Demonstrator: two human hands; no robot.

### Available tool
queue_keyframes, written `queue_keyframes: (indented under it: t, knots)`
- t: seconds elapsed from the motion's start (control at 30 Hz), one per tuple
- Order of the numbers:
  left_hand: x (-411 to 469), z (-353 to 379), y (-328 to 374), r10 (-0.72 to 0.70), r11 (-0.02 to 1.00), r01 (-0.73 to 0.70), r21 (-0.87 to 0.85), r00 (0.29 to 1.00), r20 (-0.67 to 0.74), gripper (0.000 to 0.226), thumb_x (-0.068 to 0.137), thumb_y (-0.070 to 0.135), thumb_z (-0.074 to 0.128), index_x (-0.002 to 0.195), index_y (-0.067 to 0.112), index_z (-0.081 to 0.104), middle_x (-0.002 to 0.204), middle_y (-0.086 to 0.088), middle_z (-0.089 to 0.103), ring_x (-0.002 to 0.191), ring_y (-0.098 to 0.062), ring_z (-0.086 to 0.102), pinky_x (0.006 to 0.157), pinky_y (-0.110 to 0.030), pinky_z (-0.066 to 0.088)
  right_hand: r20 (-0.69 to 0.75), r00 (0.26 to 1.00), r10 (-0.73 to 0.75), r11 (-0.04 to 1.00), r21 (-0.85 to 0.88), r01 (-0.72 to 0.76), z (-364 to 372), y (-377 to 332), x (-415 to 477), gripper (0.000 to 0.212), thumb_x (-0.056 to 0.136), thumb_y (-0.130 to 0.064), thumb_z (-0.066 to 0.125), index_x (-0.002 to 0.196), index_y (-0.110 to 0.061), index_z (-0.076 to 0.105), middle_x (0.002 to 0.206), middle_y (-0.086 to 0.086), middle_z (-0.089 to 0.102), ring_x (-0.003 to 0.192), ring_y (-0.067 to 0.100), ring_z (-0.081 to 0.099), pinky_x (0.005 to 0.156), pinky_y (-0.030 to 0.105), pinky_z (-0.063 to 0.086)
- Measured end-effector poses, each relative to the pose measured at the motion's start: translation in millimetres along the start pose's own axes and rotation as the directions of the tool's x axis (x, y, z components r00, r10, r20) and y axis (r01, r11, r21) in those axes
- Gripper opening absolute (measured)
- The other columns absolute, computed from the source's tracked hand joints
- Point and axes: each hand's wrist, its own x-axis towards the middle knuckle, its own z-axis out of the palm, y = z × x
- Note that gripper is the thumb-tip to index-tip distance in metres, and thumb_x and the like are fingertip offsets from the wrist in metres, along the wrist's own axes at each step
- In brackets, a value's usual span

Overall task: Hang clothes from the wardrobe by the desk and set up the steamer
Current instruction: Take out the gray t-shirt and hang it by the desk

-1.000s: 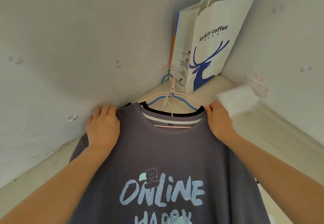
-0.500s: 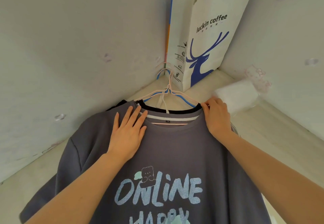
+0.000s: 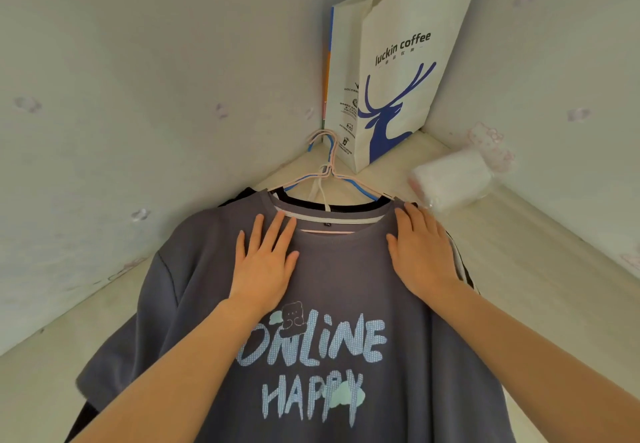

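A grey T-shirt printed "ONLINE HAPPY" hangs in front of me on a pink wire hanger. Behind it hang a black garment and a blue hanger, mostly hidden. My left hand lies flat on the shirt's chest just left of the collar, fingers straight and spread. My right hand lies flat on the shirt's right shoulder, fingers straight. Neither hand grips anything. No steamer is in view.
A white paper bag with a blue deer print stands in the wardrobe corner on a pale shelf. A clear-wrapped white roll lies beside it on the right. Patterned walls close in on the left and right.
My left hand moved from the shirt's left shoulder to the chest beside the collar and flattened. My right hand released the right shoulder and now lies flat on it.
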Motion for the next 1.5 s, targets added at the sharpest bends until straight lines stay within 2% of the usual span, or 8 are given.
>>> queue_keyframes:
  t: [0.2,0.33,0.53,0.73,0.93,1.17,1.37,1.5]
  knots:
    - [-60,6,11,0.019,0.999,-0.017,-0.027,0.997,0.072,0.057,0.101,0.044,0.019,0.153,0.027,0.007,0.161,0.003,0.004,0.148,-0.026,-0.001,0.119,-0.047,0.006,0.144,0.988,-0.055,0.998,0.029,0.051,-3,-21,-85,0.051,0.095,-0.015,0.048,0.143,-0.004,0.037,0.152,0.017,0.031,0.143,0.034,0.023,0.116,0.046,0.021]
    - [-112,16,17,0.026,0.999,-0.022,-0.034,0.994,0.11,0.069,0.09,0.052,0.0,0.153,0.024,0.011,0.16,0.004,0.009,0.148,-0.022,0.004,0.118,-0.042,0.004,0.163,0.986,-0.041,0.997,0.076,0.029,-2,-37,-140,0.053,0.094,-0.017,0.052,0.144,-0.005,0.036,0.151,0.015,0.035,0.142,0.033,0.027,0.115,0.044,0.024]
    - [-191,26,25,0.054,0.998,-0.053,-0.017,0.997,0.057,0.057,0.094,0.041,0.026,0.143,0.017,0.043,0.148,-0.003,0.042,0.137,-0.027,0.038,0.109,-0.044,0.031,0.104,0.994,-0.019,1.0,0.02,0.017,0,-55,-214,0.053,0.077,-0.024,0.075,0.124,-0.005,0.06,0.13,0.013,0.06,0.123,0.033,0.054,0.099,0.045,0.044]
    - [-263,32,21,0.062,0.998,-0.062,-0.003,0.997,0.055,0.052,0.092,0.039,0.03,0.133,0.019,0.055,0.14,-0.001,0.053,0.129,-0.025,0.049,0.102,-0.041,0.041,0.071,0.997,-0.014,0.999,-0.035,0.017,-1,-74,-287,0.054,0.071,-0.027,0.08,0.118,-0.006,0.066,0.123,0.012,0.064,0.119,0.033,0.058,0.094,0.045,0.049]
    - [-328,35,14,0.086,0.992,-0.081,-0.098,0.996,0.038,0.042,0.091,0.029,0.06,0.131,0.018,0.057,0.135,-0.003,0.057,0.126,-0.024,0.053,0.102,-0.041,0.042,0.091,0.995,0.043,0.999,-0.028,-0.04,-6,-95,-359,0.053,0.07,-0.028,0.081,0.116,-0.006,0.067,0.117,0.011,0.068,0.112,0.031,0.062,0.088,0.043,0.054]
    - [-390,30,9,0.213,0.975,-0.215,-0.053,0.976,-0.037,0.041,0.084,0.026,0.069,0.123,0.015,0.064,0.12,-0.003,0.067,0.111,-0.025,0.064,0.089,-0.041,0.052,0.149,0.98,0.135,0.99,-0.051,-0.129,-19,-115,-448,0.052,0.072,-0.033,0.08,0.118,-0.013,0.066,0.119,0.009,0.067,0.114,0.032,0.061,0.088,0.045,0.053]
    - [-434,8,36,0.376,0.923,-0.385,-0.01,0.906,-0.193,0.049,0.089,0.035,0.034,0.121,0.015,0.066,0.117,-0.001,0.068,0.11,-0.024,0.064,0.089,-0.039,0.053,0.122,0.974,0.189,0.981,-0.067,-0.182,-56,-116,-513,0.057,0.068,-0.032,0.083,0.117,-0.01,0.066,0.119,0.012,0.066,0.114,0.035,0.06,0.087,0.047,0.054]
    - [-459,0,61,0.491,0.857,-0.514,-0.017,0.828,-0.27,0.047,0.091,0.033,0.034,0.117,0.012,0.067,0.113,-0.004,0.07,0.108,-0.027,0.065,0.09,-0.041,0.053,0.101,0.96,0.263,0.965,-0.034,-0.261,-66,-108,-559,0.056,0.08,-0.032,0.073,0.129,-0.01,0.058,0.13,0.012,0.059,0.124,0.034,0.053,0.098,0.046,0.045]
